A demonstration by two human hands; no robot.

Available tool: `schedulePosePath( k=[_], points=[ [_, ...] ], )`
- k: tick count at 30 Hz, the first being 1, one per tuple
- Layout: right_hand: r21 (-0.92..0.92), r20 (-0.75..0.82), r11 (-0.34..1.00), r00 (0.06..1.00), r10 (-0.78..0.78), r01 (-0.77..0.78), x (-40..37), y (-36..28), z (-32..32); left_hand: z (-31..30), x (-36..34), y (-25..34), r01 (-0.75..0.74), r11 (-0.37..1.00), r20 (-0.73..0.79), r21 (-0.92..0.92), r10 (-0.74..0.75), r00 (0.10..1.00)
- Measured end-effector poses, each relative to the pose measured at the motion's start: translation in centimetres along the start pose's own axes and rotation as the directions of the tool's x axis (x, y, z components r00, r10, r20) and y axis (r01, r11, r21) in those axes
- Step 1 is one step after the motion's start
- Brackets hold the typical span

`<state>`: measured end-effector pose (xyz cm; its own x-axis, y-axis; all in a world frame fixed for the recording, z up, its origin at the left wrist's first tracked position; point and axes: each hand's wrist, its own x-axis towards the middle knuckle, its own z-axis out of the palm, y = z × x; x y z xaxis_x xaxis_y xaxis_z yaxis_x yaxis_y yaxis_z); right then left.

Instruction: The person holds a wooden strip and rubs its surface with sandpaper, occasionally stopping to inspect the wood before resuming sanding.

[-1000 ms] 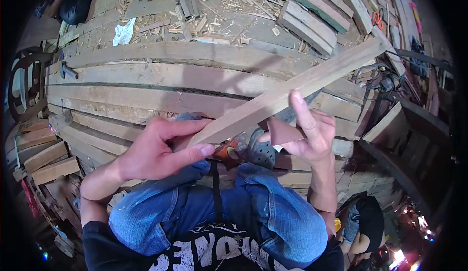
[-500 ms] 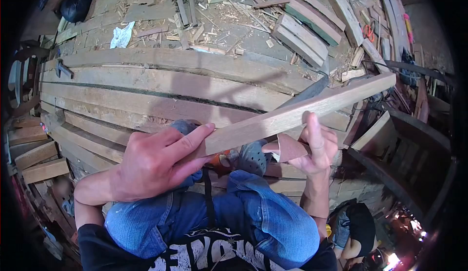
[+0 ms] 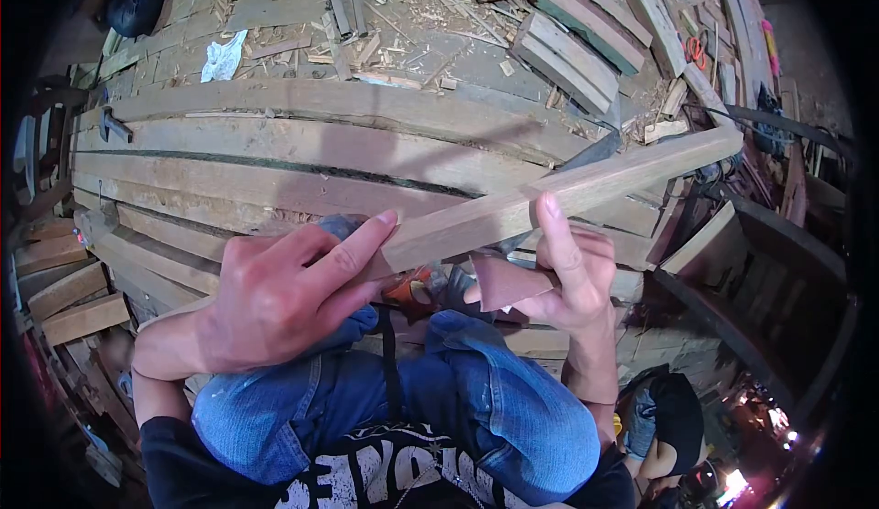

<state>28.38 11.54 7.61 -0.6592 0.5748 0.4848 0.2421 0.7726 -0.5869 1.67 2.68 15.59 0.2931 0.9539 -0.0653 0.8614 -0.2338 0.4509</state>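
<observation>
A long squared wooden bar [image 3: 558, 193] slants up to the right above my lap. Its near end is gripped by my left hand [image 3: 284, 289], thumb and fingers closed round it and the index finger lying along the end. Under the bar's middle is my right hand [image 3: 577, 280], its thumb raised against the near face. A bent piece of reddish-brown sandpaper [image 3: 509, 284] is held in the right hand and sticks out to the left. Part of the right fingers is hidden behind the thumb and bar.
Thick planks [image 3: 220, 143] form the floor ahead, with a hammer [image 3: 115, 126] at the left. Stacked wood blocks [image 3: 572, 60], a white rag [image 3: 222, 57] and wood chips lie farther off. Orange-handled scissors [image 3: 696, 51] are at the upper right. Another person [image 3: 673, 427] sits at the lower right.
My right hand with the sandpaper has slid left along the bar, towards my left hand. The bar has rolled slightly, and my left hand has shifted a little left.
</observation>
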Motion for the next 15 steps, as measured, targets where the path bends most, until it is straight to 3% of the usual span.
schedulePosePath(
  k=[6, 10, 12, 14, 15],
  points=[
    [-0.079, 0.028, 0.996, 0.999, -0.043, 0.045, 0.0, 0.9, 0.0, 0.6, -0.4, -0.1, 0.027, 0.999, 0.001, -0.032, -0.027, 1.000],
    [-0.049, 0.015, 0.995, 0.996, 0.091, -0.090, 0.2, 0.7, 0.1, 0.9, -0.3, -0.2, 0.010, 0.999, -0.010, -0.036, -0.011, 1.000],
    [-0.084, 0.041, 0.996, 0.999, 0.003, 0.000, -0.2, 1.4, -0.2, 0.7, -0.5, -0.3, 0.019, 0.999, 0.017, -0.029, -0.019, 1.000],
    [-0.100, 0.047, 0.994, 0.998, 0.041, -0.036, -1.1, 1.8, -0.5, 0.8, -0.6, -0.6, 0.033, 0.999, 0.046, -0.026, -0.032, 0.998],
    [-0.128, 0.031, 0.982, 0.990, 0.140, -0.135, -1.4, 1.8, -0.7, 1.3, -0.7, -1.0, 0.058, 0.998, 0.036, -0.034, -0.057, 0.998]
  ],
)
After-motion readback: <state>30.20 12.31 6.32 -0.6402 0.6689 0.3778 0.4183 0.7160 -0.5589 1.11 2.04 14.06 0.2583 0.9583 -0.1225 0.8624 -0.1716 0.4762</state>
